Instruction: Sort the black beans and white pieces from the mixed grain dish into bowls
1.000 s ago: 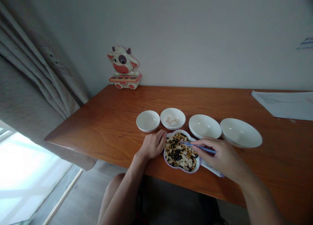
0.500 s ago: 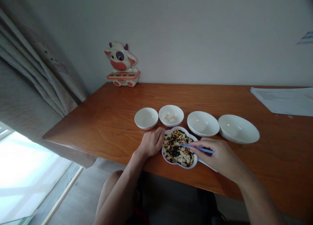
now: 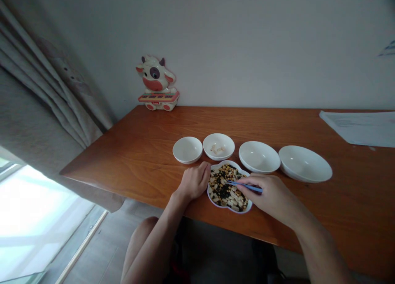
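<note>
My right hand (image 3: 268,193) pinches blue tweezers (image 3: 251,187), which point leftward with their tips down among the contents of a scalloped white dish (image 3: 210,196) with a purple edge. In the dish lie pale peanuts (image 3: 236,199), yellow kernels (image 3: 227,168) and small black seeds (image 3: 224,190), all mixed. Whether the tips grip a peanut is too small to tell. My left hand (image 3: 194,181) is curled closed at the dish's left rim, its fingertips hidden. Just behind the dish, a white bowl (image 3: 226,153) contains a few pale pieces.
Three other white bowls, one at far left (image 3: 187,150), one right of centre (image 3: 259,157) and one at far right (image 3: 305,164), complete the row. A cow toy keyboard (image 3: 158,86) stands at the table's back left corner. Paper sheets (image 3: 364,125) lie at back right.
My right hand and the tweezers have shifted slightly left over the dish, and the dish's handle is now hidden. My left hand stays at the rim. The whole view has drifted a little.
</note>
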`<state>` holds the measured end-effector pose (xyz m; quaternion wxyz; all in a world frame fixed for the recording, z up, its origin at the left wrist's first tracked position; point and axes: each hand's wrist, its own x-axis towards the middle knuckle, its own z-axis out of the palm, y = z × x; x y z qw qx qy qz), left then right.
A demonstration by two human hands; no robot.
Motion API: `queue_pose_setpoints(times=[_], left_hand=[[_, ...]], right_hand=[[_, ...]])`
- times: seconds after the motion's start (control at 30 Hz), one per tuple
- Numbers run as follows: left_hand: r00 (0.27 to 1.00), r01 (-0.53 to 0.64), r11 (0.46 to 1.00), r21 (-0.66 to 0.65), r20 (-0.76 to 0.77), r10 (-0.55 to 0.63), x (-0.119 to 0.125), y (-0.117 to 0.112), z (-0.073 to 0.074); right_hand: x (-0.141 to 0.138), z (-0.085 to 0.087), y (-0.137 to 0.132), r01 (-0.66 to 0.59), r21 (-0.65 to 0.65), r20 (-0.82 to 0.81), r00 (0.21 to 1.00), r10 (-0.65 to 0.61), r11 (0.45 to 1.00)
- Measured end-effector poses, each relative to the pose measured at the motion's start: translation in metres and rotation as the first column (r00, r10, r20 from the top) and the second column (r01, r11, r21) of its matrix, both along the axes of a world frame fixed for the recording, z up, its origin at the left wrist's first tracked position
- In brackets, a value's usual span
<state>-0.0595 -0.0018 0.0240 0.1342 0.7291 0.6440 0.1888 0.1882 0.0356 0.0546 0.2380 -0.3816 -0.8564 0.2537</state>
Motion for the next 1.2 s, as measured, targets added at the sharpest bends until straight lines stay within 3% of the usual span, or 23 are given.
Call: queue_pose_setpoints(times=[0.37,0.77,1.0,1.2], left_hand=[[1.0,0.021,1.0,0.013,-0.016,-0.021,0.0,0.003,-0.001],[1.0,-0.003,1.0,-0.005,-0.022,0.003,0.001,0.001,-0.001],[1.0,0.017,1.0,-0.007,-0.015,-0.017,0.0,0.001,0.001],[0.999,0.027,1.0,0.009,-0.02,-0.027,-0.001,0.001,0.0]], right_hand=[[0.002,0.003,0.002,0.019,0.01,0.0,1.0,-0.019,1.0],[-0.007,0.008,0.012,0.233,0.274,-0.226,0.959,-0.173,0.933],[-0.025,0.0,0.021,0.301,0.252,-0.171,0.949,-0.263,0.92],[-0.015,0.003,0.019,0.32,0.256,-0.205,0.94,-0.272,0.912]])
